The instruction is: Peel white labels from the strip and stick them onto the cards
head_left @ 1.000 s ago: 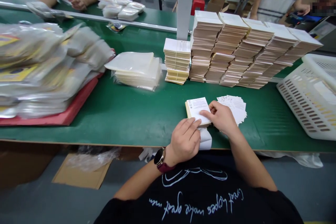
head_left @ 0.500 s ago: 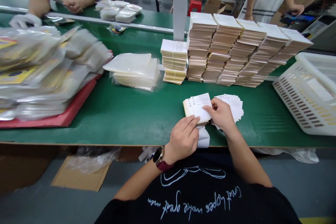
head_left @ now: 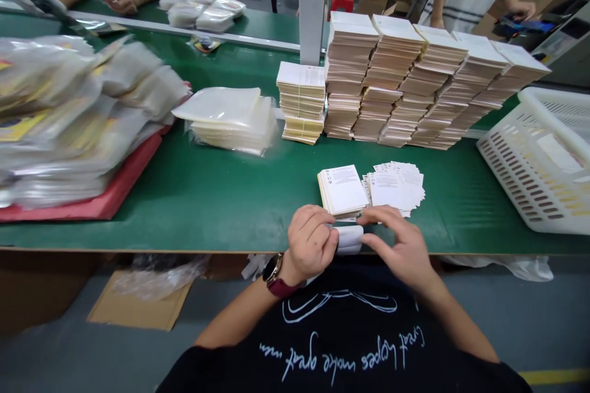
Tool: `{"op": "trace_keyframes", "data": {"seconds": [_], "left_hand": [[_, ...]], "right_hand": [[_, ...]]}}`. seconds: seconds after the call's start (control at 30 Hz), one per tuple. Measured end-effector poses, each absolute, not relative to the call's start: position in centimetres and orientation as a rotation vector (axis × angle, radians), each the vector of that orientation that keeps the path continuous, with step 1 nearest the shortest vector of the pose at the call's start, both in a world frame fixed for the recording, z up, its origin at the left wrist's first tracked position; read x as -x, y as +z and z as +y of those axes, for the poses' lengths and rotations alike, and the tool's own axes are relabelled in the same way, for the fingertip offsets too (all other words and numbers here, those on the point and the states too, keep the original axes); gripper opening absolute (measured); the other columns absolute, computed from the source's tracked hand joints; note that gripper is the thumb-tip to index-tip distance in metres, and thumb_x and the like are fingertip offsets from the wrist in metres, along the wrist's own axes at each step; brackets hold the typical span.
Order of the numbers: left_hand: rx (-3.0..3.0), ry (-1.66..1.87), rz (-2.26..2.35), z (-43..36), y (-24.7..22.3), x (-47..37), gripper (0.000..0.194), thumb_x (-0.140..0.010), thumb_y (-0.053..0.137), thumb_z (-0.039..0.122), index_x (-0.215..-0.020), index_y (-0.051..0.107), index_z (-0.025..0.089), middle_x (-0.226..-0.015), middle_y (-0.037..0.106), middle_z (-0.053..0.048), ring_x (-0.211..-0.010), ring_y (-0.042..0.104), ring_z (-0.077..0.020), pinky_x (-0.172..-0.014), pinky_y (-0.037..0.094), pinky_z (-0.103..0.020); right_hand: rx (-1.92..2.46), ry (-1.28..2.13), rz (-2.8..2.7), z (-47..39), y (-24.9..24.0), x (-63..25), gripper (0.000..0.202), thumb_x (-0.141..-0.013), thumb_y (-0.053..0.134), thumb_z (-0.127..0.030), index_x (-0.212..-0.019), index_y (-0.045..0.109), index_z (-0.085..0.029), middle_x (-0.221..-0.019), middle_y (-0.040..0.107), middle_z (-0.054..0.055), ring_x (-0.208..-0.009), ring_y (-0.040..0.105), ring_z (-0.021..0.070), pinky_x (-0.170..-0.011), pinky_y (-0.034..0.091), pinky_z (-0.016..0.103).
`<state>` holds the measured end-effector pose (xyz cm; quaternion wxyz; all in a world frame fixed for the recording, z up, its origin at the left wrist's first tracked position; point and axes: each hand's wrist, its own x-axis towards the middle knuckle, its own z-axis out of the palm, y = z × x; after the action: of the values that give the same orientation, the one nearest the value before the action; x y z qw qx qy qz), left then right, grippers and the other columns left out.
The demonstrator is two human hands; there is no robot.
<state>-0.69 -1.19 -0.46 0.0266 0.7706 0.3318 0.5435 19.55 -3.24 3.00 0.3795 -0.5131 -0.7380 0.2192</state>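
At the table's front edge, my left hand [head_left: 312, 241] has its fingers curled closed at the left end of a smooth white roll [head_left: 350, 239]; what the fingertips pinch is partly hidden. A sliver of white shows below this hand. My right hand [head_left: 399, 242] is open, thumb and fingers apart, around the roll's right end. Just beyond the hands lies a squared stack of white printed cards [head_left: 343, 189]. Beside it, to the right, a loose fanned pile of similar cards [head_left: 397, 187] rests on the green table.
Tall card stacks [head_left: 353, 77] stand behind, with a banded stack [head_left: 301, 101] beside them. Clear bags [head_left: 230, 120] and a heap of packed bags [head_left: 69, 129] on a red tray lie left. A white basket [head_left: 539, 166] is right. Two people work across the table.
Both hands have left the card stack and come down to the white roll at the table edge. My right hand has opened. One printed card now lies on the loose pile.
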Motion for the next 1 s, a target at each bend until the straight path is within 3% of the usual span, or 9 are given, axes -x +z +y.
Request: {"op": "trace_keyframes", "data": {"seconds": [0.1, 0.17, 0.27, 0.4, 0.5, 0.63, 0.77, 1.0], "left_hand": [[-2.34, 1.708, 1.116, -1.2, -0.4, 0.6, 0.013, -0.082, 0.057, 0.011, -0.074, 0.05, 0.017, -0.082, 0.068, -0.005, -0.082, 0.062, -0.0184, -0.075, 0.052, -0.037], [-2.329, 1.743, 1.18, -1.2, -0.4, 0.7, 0.009, -0.081, 0.06, 0.014, -0.088, 0.055, 0.016, -0.1, 0.069, -0.01, -0.094, 0.063, -0.0213, -0.079, 0.053, -0.039], [-2.477, 1.67, 1.062, -1.2, -0.5, 0.8, 0.025, -0.082, 0.058, 0.014, -0.106, 0.058, 0.018, -0.118, 0.066, -0.012, -0.114, 0.06, -0.0244, -0.089, 0.053, -0.043], [-2.573, 1.535, 0.963, -1.1, -0.7, 0.7, 0.014, -0.082, 0.055, 0.011, -0.093, 0.061, 0.018, -0.1, 0.072, -0.007, -0.106, 0.063, -0.0226, -0.09, 0.054, -0.043], [-2.559, 1.527, 0.968, -1.0, -0.7, 0.5, 0.01, -0.081, 0.056, 0.009, -0.087, 0.061, 0.015, -0.097, 0.072, -0.008, -0.1, 0.064, -0.0215, -0.088, 0.057, -0.042], [-2.599, 1.497, 0.978, -1.0, -0.7, 0.4, 0.01, -0.078, 0.055, 0.008, -0.084, 0.061, 0.013, -0.099, 0.072, -0.011, -0.103, 0.065, -0.0237, -0.089, 0.057, -0.043], [-2.628, 1.487, 1.005, -1.0, -0.7, 0.4, 0.011, -0.079, 0.054, 0.009, -0.083, 0.063, 0.013, -0.099, 0.072, -0.01, -0.102, 0.066, -0.0233, -0.086, 0.059, -0.041], [-2.669, 1.431, 1.035, -1.1, -0.6, 0.4, 0.01, -0.079, 0.054, 0.009, -0.079, 0.063, 0.013, -0.11, 0.07, -0.015, -0.102, 0.066, -0.0251, -0.083, 0.058, -0.04]], "right_hand": [[1.21, 0.705, -1.753, -3.9, 2.7, -17.8, 0.01, -0.087, 0.063, -0.022, -0.097, 0.066, -0.025, -0.087, 0.068, 0.001, -0.085, 0.063, 0.0151, -0.078, 0.05, 0.032], [1.224, 0.748, -1.692, -3.8, 2.5, -17.6, 0.008, -0.086, 0.064, -0.019, -0.093, 0.066, -0.024, -0.084, 0.066, 0.0, -0.079, 0.061, 0.0139, -0.073, 0.05, 0.031], [1.171, 0.702, -1.746, -3.6, 2.6, -17.9, 0.011, -0.086, 0.063, -0.015, -0.089, 0.065, -0.025, -0.079, 0.065, -0.001, -0.077, 0.06, 0.0149, -0.073, 0.049, 0.033], [1.009, 0.358, -1.806, -3.7, 3.3, -18.5, 0.018, -0.083, 0.061, -0.01, -0.087, 0.065, -0.027, -0.091, 0.066, 0.003, -0.09, 0.058, 0.0203, -0.082, 0.047, 0.041], [1.008, 0.325, -1.559, -2.4, 4.1, -18.7, 0.018, -0.085, 0.057, -0.011, -0.089, 0.062, -0.028, -0.083, 0.062, 0.0, -0.081, 0.058, 0.018, -0.078, 0.047, 0.038], [1.316, 0.477, -1.427, 1.3, 4.8, -18.2, 0.003, -0.083, 0.061, -0.022, -0.08, 0.063, -0.023, -0.076, 0.062, 0.0, -0.073, 0.056, 0.0149, -0.071, 0.046, 0.03], [1.463, 0.789, -1.452, 4.1, 4.4, -16.9, 0.009, -0.075, 0.062, -0.028, -0.071, 0.061, -0.02, -0.066, 0.06, -0.001, -0.063, 0.052, 0.0127, -0.061, 0.043, 0.027], [1.492, 0.879, -1.412, 4.5, 3.7, -16.1, 0.012, -0.07, 0.062, -0.031, -0.068, 0.06, -0.02, -0.061, 0.057, -0.002, -0.058, 0.049, 0.0113, -0.055, 0.04, 0.025]]}}
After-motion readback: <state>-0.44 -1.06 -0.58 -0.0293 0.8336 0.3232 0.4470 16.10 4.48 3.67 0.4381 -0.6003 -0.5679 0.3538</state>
